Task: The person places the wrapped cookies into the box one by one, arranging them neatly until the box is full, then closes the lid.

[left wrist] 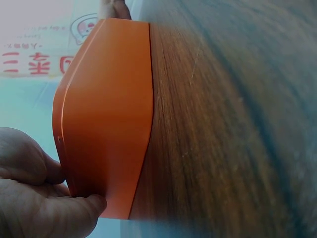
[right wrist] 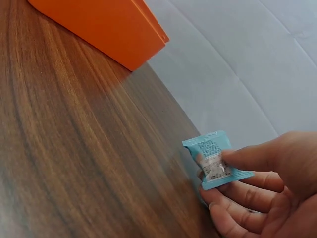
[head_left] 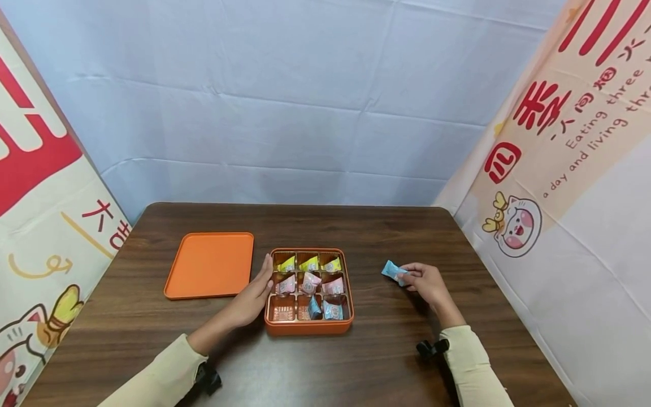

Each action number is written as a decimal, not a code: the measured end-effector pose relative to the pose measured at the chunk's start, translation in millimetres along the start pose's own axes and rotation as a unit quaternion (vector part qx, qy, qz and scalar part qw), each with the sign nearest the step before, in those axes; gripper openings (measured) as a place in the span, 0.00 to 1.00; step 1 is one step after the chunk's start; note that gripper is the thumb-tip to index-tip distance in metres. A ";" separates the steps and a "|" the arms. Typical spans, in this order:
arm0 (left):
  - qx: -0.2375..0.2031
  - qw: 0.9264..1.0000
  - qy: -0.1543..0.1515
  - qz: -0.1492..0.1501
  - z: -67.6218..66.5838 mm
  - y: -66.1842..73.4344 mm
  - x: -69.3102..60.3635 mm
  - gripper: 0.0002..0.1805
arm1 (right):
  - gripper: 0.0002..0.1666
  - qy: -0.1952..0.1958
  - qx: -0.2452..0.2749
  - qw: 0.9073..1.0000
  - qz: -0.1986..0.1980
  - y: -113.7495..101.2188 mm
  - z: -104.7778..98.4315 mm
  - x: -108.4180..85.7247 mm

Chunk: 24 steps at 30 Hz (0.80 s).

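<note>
An orange box (head_left: 308, 328) with a grid of compartments stands on the table. Yellow packets (head_left: 308, 264) fill its far row and pink packets (head_left: 309, 283) its middle row. In the near row, blue packets (head_left: 333, 310) lie in the middle and right compartments; the left one shows its bare bottom. My left hand (head_left: 249, 299) rests against the box's left side, fingers extended, and touches the orange wall (left wrist: 106, 109) in the left wrist view. To the right of the box, my right hand (head_left: 427, 282) pinches a blue candy packet (right wrist: 213, 158) between thumb and fingers, just above the table.
An orange square lid (head_left: 211, 264) lies flat on the table, left of the box. The dark wooden table (head_left: 376, 356) ends at a pale blue cloth (head_left: 285, 102) behind. Printed cloths (head_left: 574, 215) hang at both sides.
</note>
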<state>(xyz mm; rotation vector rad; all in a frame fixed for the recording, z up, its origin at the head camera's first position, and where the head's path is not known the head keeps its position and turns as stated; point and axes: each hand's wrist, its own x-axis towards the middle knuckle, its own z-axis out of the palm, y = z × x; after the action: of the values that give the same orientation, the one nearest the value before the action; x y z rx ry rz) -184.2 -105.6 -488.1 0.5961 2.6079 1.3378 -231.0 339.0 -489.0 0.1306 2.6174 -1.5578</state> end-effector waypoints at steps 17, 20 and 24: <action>-0.004 1.000 0.005 0.012 0.1 -1.7 0.1 0.33 | 0.25 -0.004 0.159 0.987 0.040 9.7 -1.2 3.3; -0.005 1.000 0.004 0.011 0.2 -1.4 0.2 0.34 | 0.25 -0.005 0.164 0.985 0.050 12.2 -2.9 3.8; -0.005 1.000 0.002 0.006 0.2 -1.1 0.3 0.34 | 0.25 -0.009 0.178 0.983 0.051 15.4 -4.5 4.4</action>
<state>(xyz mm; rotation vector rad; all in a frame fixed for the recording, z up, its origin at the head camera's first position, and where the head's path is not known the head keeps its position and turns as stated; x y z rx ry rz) -184.7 -105.9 -489.1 0.6104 2.6026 1.3556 -233.7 350.4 -500.8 0.2688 2.2514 -1.9596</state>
